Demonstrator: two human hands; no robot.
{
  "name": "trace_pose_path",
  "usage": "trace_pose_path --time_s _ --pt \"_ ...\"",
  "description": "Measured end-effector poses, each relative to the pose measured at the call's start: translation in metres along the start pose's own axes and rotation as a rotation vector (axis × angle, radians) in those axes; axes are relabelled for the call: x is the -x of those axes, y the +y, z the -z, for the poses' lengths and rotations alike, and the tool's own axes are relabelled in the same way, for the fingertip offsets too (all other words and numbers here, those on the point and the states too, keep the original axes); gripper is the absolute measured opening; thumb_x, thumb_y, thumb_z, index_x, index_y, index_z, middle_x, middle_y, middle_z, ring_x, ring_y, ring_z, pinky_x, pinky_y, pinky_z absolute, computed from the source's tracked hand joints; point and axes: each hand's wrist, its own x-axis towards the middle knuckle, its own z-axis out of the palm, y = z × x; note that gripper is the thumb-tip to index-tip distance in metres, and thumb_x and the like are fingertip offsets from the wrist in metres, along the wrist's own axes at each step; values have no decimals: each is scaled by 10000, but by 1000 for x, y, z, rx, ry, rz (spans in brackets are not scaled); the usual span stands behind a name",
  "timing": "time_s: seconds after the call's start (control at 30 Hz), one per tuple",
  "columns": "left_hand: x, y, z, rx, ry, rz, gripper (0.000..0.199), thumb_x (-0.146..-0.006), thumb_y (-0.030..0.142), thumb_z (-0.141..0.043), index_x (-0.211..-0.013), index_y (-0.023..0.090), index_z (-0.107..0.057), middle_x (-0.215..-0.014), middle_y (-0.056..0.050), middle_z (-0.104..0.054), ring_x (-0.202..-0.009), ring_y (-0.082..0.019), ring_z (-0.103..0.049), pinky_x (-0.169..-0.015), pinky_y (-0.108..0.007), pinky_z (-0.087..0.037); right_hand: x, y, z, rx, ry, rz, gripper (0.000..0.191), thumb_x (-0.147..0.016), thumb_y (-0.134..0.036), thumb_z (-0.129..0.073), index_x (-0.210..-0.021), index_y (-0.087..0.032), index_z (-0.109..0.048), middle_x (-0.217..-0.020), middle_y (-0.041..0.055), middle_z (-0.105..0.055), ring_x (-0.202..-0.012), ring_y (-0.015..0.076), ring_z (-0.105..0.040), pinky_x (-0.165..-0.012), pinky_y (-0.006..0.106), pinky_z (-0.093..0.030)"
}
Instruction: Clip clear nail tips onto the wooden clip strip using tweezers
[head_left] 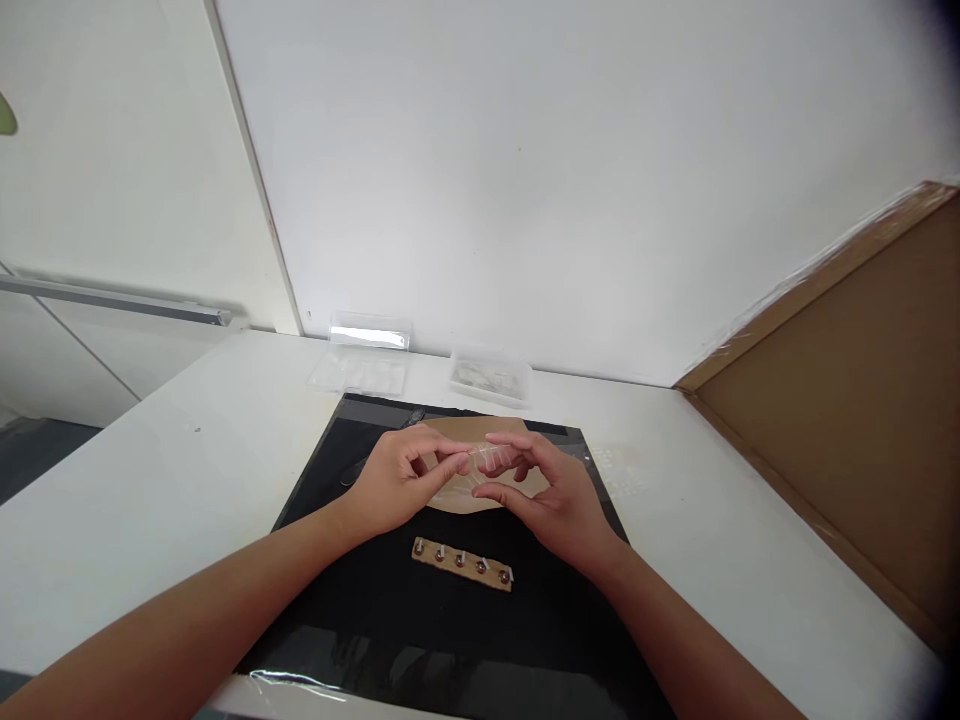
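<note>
My left hand pinches a small clear plastic sheet between thumb and fingertips. Faint pale lines cross the sheet. On its other side, my right hand has its thumb and fingers spread apart; the fingers are at the sheet, and whether they touch it I cannot tell. Beneath both hands lies a tan, rounded piece on the black mat. Nearer to me is a short wooden strip with several round, shiny brown knobs in a row, a small whitish piece at each.
At the back of the white table stand an open clear plastic case and a translucent tray with greyish contents. A dark object lies beside my left hand. A brown board borders the right side; a white wall rises behind.
</note>
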Motion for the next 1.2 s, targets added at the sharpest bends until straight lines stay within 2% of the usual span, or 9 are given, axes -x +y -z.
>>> trace_pose_path --time_s 0.1,0.23,0.33,0.43,0.63,0.73,0.9,1.1,1.2 --pt "1 2 -1 56 -11 71 192 -963 364 -704 -1052 258 -837 -870 -25 -766 -618 -98 -582 -522 -195 -443 1 0 -1 151 58 62 468 -878 -426 -826 -1297 -303 -659 -926 10 -748 -708 167 -679 -660 306 -589" --pt "2 3 -2 112 -53 108 191 -961 370 -702 -1032 255 -838 -889 -30 -772 -675 -114 -623 -529 -191 -451 0 -1 -1 237 123 201 389 -958 -350 -752 -1327 -294 -641 -941 24 -763 -802 182 -719 -717 311 -583" --pt "2 2 -3 108 -64 110 186 -964 366 -699 -1036 264 -837 -871 -22 -756 -639 -99 -591 -528 -188 -448 -2 1 1 273 98 314 300 -980 -271 -725 -1275 -295 -679 -991 34 -783 -856 181 -729 -751 311 -563" --pt "2 0 -4 90 -58 84 188 -967 361 -693 -1042 263 -835 -832 -14 -733 -578 -82 -540 -501 -181 -437 -2 3 4 334 90 353 247 -987 -268 -718 -1233 -285 -710 -1004 34 -795 -851 175 -726 -753 314 -535" --pt "2 2 -3 16 -57 -20 193 -982 325 -671 -1082 262 -824 -818 -20 -740 -658 -111 -597 -513 -177 -457 -3 2 9 478 89 408 219 -995 -272 -719 -1214 -272 -729 -852 -13 -781 -744 140 -695 -674 312 -429" --pt "1 2 -3 -50 -57 -109 169 -991 298 -663 -1031 244 -818 -798 -18 -749 -730 -137 -630 -610 -220 -508 -3 1 10 505 103 409 159 -1004 -270 -707 -1157 -264 -745 -802 -21 -767 -696 131 -669 -650 310 -403" --pt "0 -4 -4 -182 -43 -344 162 -1020 244 -619 -1022 207 -778 -827 -30 -756 -817 -173 -650 -823 -338 -543 -3 2 10 505 85 404 126 -1018 -269 -680 -1119 -254 -753 -821 -5 -771 -698 131 -654 -661 303 -417" --pt "0 -10 1 -371 -41 -512 172 -1023 201 -602 -1101 190 -755 -883 -55 -734 -857 -187 -625 -838 -356 -556 -4 2 10 475 77 350 127 -1017 -291 -672 -1086 -279 -777 -825 23 -689 -717 141 -590 -648 284 -450" --pt "1 -10 4 -475 -61 -565 186 -1015 187 -608 -1142 182 -744 -908 -58 -735 -884 -197 -612 -826 -346 -566 -6 0 9 361 49 305 143 -1015 -281 -667 -1099 -287 -783 -934 52 -663 -767 150 -583 -644 281 -473"
